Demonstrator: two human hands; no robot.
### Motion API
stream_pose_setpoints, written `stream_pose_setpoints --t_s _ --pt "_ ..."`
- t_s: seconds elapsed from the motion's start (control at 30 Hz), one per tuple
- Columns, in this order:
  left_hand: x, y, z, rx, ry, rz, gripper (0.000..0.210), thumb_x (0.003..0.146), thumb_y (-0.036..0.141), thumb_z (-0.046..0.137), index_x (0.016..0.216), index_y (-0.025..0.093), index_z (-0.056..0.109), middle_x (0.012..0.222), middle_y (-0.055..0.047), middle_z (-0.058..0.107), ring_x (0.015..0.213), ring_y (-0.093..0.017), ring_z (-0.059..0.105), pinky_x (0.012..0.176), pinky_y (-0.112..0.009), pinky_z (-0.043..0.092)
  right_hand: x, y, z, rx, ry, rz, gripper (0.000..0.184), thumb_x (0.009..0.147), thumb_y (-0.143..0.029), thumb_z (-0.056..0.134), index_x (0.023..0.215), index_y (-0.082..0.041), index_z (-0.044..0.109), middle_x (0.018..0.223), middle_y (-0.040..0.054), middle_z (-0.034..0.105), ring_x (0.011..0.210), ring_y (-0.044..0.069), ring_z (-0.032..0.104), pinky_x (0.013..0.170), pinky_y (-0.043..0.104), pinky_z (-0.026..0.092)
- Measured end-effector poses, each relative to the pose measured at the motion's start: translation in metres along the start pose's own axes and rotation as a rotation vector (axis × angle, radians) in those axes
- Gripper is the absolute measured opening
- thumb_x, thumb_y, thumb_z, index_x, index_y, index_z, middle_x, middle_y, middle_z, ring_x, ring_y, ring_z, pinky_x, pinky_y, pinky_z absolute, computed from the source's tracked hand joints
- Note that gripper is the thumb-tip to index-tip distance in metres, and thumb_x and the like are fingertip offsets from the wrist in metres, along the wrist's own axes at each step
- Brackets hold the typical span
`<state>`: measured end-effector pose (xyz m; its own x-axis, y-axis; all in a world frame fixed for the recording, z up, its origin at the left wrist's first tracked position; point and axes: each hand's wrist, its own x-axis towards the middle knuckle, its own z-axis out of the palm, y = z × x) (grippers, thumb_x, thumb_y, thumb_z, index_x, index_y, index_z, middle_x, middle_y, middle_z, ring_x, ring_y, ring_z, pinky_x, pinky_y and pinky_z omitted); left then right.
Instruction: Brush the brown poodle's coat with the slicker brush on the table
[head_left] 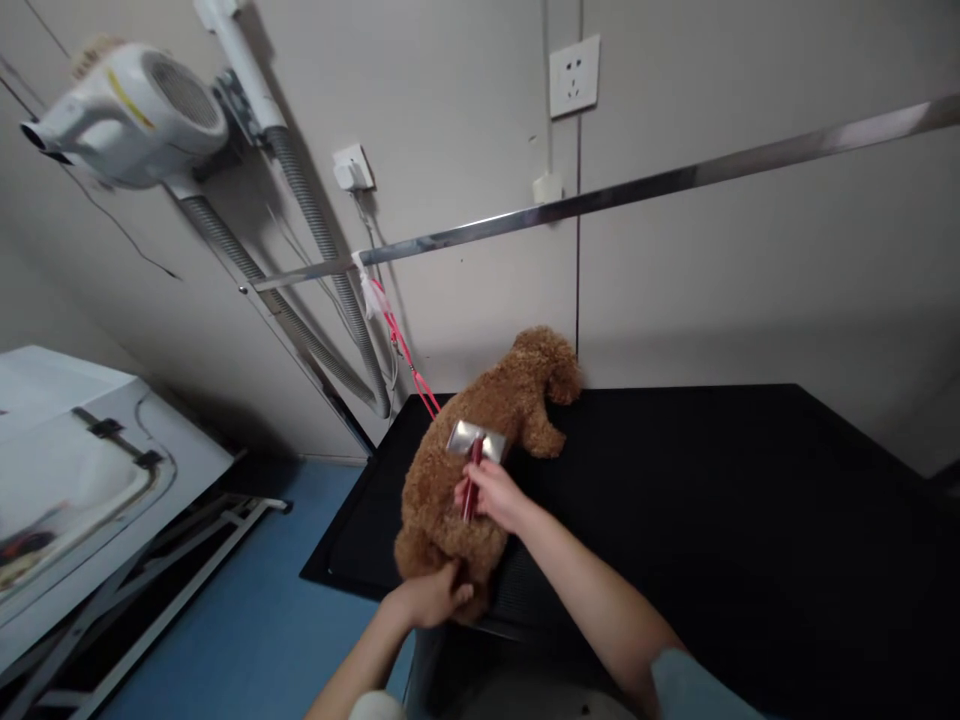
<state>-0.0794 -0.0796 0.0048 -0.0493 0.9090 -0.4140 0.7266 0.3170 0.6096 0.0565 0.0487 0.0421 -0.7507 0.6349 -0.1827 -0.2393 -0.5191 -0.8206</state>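
Observation:
A brown curly-haired dog (442, 470) stands on a black table (675, 500), its head towards the wall and its rear towards me. My right hand (491, 493) is closed around the dark red handle of a slicker brush (478, 450). The brush's wide metal head lies against the dog's back and side. Low at the dog's rear, my left hand (433, 597) grips around a hind leg, its fingertips partly hidden in the fur.
A pink lead (405, 345) hangs from a metal bar (480, 232) and runs down behind the dog. A white dryer (142, 115) with grey hoses is mounted at upper left. Sockets (574, 76) are on the wall. A white tub (97, 490) stands at left over blue floor (247, 590).

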Motion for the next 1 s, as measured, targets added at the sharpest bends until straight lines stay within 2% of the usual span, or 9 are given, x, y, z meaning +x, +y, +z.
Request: stream_pose_setpoints --t_s 0.1,0.2,0.27,0.33,0.43,0.6,0.67,0.8,1.0 --pt "-0.027 0.021 -0.072 -0.043 0.077 0.290 0.038 0.087 0.048 0.047 0.105 0.021 0.067 0.101 -0.006 0.070 0.094 -0.022 0.062 0.087 -0.032 0.046 -0.013 0.036 -0.007 -0.008 -0.118 0.142 0.034 0.081 -0.049 0.057 0.091 -0.020 0.043 0.066 -0.0016 0.064 0.056 0.015 0.063 0.056 0.028 0.046" --pt "0.005 0.059 -0.137 -0.141 0.700 0.427 0.034 0.087 0.044 0.046 0.097 0.020 0.068 0.102 -0.007 0.068 0.096 -0.021 0.059 0.089 -0.031 0.044 -0.026 0.048 -0.014 -0.063 -0.239 0.270 0.037 0.078 -0.050 0.058 0.088 -0.018 0.044 0.064 0.0017 0.065 0.051 0.016 0.062 0.052 0.027 0.044" --pt "0.054 0.080 -0.157 -0.196 0.826 0.415 0.030 0.078 0.044 0.056 0.086 0.018 0.068 0.089 -0.006 0.068 0.087 -0.021 0.059 0.081 -0.030 0.045 -0.018 0.019 -0.016 -0.034 -0.194 0.141 0.034 0.079 -0.048 0.059 0.088 -0.018 0.045 0.065 0.0012 0.065 0.050 0.014 0.061 0.052 0.026 0.044" --pt "0.101 0.088 -0.153 -0.289 0.807 0.351 0.029 0.073 0.045 0.059 0.074 0.017 0.063 0.067 -0.001 0.061 0.067 -0.016 0.055 0.067 -0.027 0.043 -0.002 -0.019 -0.015 0.062 -0.037 -0.097 0.029 0.082 -0.045 0.057 0.090 -0.020 0.043 0.069 -0.0005 0.065 0.058 0.014 0.063 0.057 0.026 0.046" --pt "0.136 0.076 -0.123 -0.340 0.845 0.330 0.033 0.072 0.047 0.057 0.059 0.018 0.050 0.052 0.006 0.043 0.053 -0.011 0.041 0.054 -0.022 0.035 0.009 -0.026 -0.013 0.022 0.001 -0.038 0.028 0.084 -0.044 0.055 0.090 -0.021 0.040 0.067 -0.0011 0.065 0.058 0.015 0.064 0.055 0.026 0.046" --pt "0.134 0.041 -0.075 -0.443 0.853 0.327 0.037 0.074 0.049 0.053 0.055 0.018 0.043 0.051 0.006 0.038 0.050 -0.009 0.035 0.049 -0.021 0.030 -0.035 0.073 -0.017 -0.156 -0.385 0.534 0.031 0.077 -0.043 0.060 0.088 -0.017 0.046 0.056 0.0008 0.062 0.046 0.016 0.060 0.048 0.026 0.045" --pt "0.133 0.034 -0.062 -0.484 0.833 0.323 0.035 0.073 0.048 0.052 0.057 0.018 0.046 0.053 0.005 0.042 0.051 -0.009 0.038 0.050 -0.021 0.032 -0.045 0.074 -0.022 -0.122 -0.364 0.451 0.034 0.076 -0.045 0.062 0.088 -0.016 0.049 0.059 0.0019 0.064 0.047 0.015 0.060 0.048 0.025 0.045" --pt "0.135 0.026 -0.046 -0.557 0.809 0.297 0.033 0.074 0.047 0.050 0.059 0.018 0.046 0.054 0.005 0.043 0.052 -0.009 0.038 0.051 -0.022 0.033 -0.031 0.028 -0.032 -0.068 0.028 -0.010 0.034 0.081 -0.049 0.058 0.092 -0.019 0.045 0.071 0.0005 0.066 0.063 0.014 0.065 0.056 0.024 0.045" --pt "0.131 0.029 -0.030 -0.576 0.813 0.285 0.033 0.074 0.043 0.053 0.055 0.019 0.042 0.053 0.006 0.037 0.051 -0.009 0.034 0.051 -0.021 0.030 -0.068 0.073 -0.039 -0.163 -0.163 0.414 0.038 0.077 -0.051 0.059 0.090 -0.017 0.046 0.064 0.0015 0.066 0.053 0.015 0.062 0.052 0.024 0.043"
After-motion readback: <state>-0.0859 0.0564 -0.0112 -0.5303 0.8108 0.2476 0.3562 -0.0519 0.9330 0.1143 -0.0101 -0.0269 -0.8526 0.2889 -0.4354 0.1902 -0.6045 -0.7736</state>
